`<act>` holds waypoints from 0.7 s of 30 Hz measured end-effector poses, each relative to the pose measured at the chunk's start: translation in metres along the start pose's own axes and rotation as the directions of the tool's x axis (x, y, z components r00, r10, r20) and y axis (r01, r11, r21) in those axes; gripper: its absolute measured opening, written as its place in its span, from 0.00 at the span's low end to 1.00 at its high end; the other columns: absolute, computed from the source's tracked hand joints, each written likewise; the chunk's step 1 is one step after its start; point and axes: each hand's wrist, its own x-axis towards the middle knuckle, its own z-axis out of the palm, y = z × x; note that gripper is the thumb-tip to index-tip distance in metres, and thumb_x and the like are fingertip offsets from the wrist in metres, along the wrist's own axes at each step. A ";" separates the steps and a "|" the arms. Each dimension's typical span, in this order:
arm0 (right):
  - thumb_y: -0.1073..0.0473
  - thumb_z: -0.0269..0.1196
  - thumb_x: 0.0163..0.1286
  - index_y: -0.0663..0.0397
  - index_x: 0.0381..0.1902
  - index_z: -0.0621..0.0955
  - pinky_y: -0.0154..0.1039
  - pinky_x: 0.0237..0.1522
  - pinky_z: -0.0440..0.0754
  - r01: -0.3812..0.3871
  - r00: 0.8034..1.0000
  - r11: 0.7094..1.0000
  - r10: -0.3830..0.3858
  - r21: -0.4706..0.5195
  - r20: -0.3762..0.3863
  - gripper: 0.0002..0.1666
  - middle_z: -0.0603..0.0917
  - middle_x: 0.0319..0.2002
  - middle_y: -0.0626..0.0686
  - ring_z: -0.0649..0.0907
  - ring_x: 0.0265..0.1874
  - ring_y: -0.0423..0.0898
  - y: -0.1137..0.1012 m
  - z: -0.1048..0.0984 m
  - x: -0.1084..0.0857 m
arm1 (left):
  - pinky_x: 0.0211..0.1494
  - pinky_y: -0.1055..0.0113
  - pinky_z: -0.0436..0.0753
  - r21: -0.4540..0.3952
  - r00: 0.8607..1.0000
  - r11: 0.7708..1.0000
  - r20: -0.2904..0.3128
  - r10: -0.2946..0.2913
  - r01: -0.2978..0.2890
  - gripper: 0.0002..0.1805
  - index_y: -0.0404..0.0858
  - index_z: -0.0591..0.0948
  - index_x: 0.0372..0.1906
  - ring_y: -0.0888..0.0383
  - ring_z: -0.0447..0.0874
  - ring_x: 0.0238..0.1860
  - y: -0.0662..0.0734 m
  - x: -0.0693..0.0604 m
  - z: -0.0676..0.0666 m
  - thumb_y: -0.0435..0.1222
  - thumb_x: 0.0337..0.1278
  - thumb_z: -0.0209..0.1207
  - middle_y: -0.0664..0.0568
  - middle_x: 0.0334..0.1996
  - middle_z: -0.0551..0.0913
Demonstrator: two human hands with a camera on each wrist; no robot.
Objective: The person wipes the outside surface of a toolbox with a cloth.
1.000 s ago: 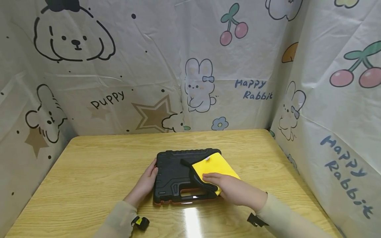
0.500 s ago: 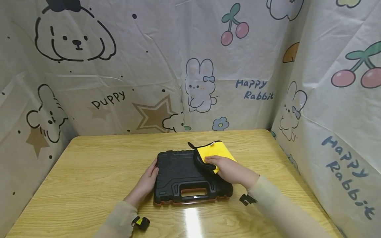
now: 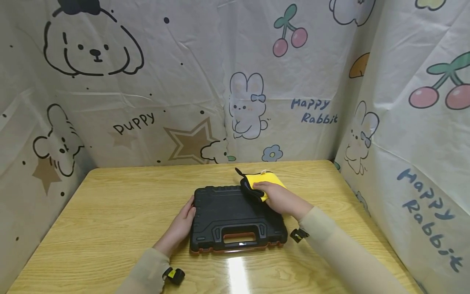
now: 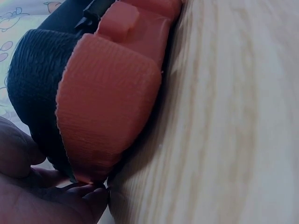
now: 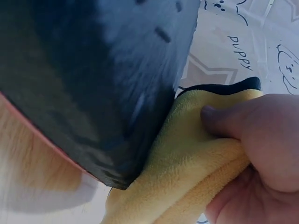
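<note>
A black plastic tool case (image 3: 224, 208) with an orange lower half (image 4: 107, 98) lies flat on the table, its carry handle toward me. At its left side, my left hand (image 3: 182, 220) grips the edge, the fingertips low against the orange shell in the left wrist view. My right hand (image 3: 280, 198) holds a folded yellow cloth (image 3: 269, 179) with a black edge and loop, over the case's far right corner. In the right wrist view the thumb presses on the fluffy cloth (image 5: 187, 154), which lies against the case's edge. The fingers beneath the cloth are partly hidden.
The wooden table (image 3: 128, 204) extends around the case on all sides. A printed cloth backdrop (image 3: 176, 81) stands along its back, with another printed sheet (image 3: 415, 134) on the right. A black strap device (image 3: 174, 275) sits on the left wrist.
My right hand has slid the yellow cloth away from me, from the handle side to the far right corner, uncovering the handle area. The left hand and the case stay in place.
</note>
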 end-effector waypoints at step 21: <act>0.77 0.54 0.67 0.62 0.71 0.74 0.55 0.73 0.73 -0.074 0.994 0.995 0.079 0.068 -0.072 0.33 0.77 0.70 0.63 0.75 0.71 0.59 0.013 0.005 0.009 | 0.83 0.38 0.45 0.007 1.000 1.000 -0.002 0.010 -0.010 0.32 0.39 0.46 0.84 0.35 0.40 0.83 -0.001 0.001 0.000 0.39 0.85 0.37 0.34 0.83 0.45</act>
